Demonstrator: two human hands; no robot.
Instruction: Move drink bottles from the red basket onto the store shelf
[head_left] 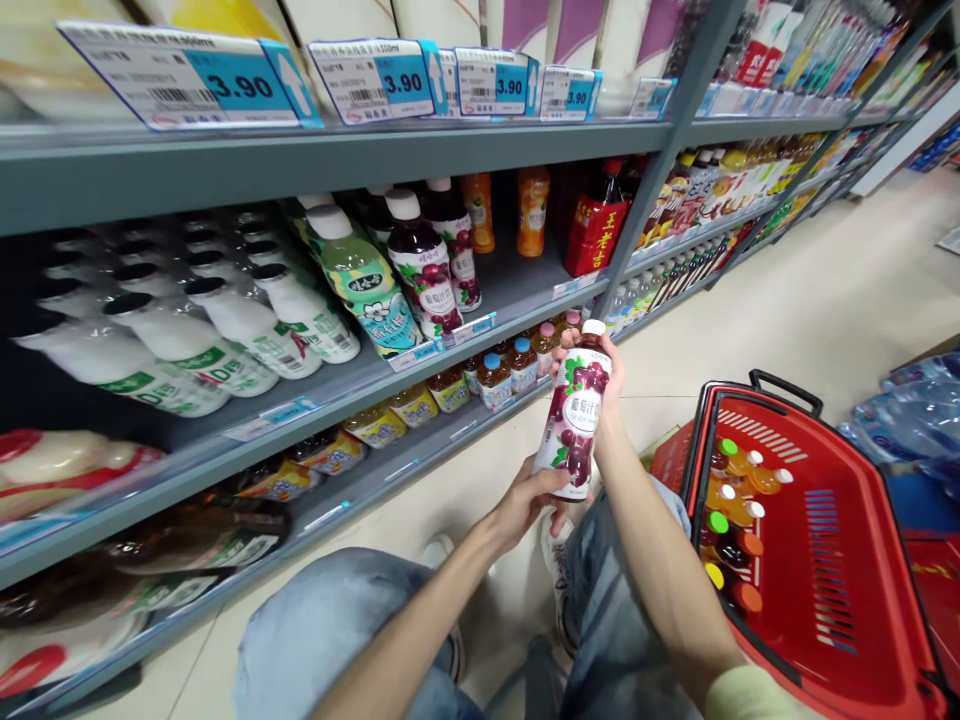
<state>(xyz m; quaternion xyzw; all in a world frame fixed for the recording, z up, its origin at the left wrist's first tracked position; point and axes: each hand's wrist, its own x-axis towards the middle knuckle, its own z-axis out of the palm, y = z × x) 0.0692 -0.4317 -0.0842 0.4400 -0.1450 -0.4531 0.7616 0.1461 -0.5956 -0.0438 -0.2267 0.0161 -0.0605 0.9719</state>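
Note:
Between my two hands is a grape juice bottle [579, 415] with a white cap, dark purple contents and a grape-printed label, tilted with its label facing me. My left hand [525, 505] grips it near the base, the thumb lying across the lower label. Around the neck and upper side, my right hand [613, 372] is closed, its fingers partly hidden behind the bottle. On the middle shelf, similar grape juice bottles [426, 270] stand beside a green-labelled bottle [364, 275]. Two orange juice bottles [533, 212] are farther back, left of a red pack [596, 225].
A red shopping basket [862, 530] on my right holds several small bottles [739, 500] with coloured caps. White bottles [217, 330] fill the left of the middle shelf [517, 300]. Price tags [382, 82] line the shelf above. Plastic-wrapped bottles [911, 420] lie beyond the basket.

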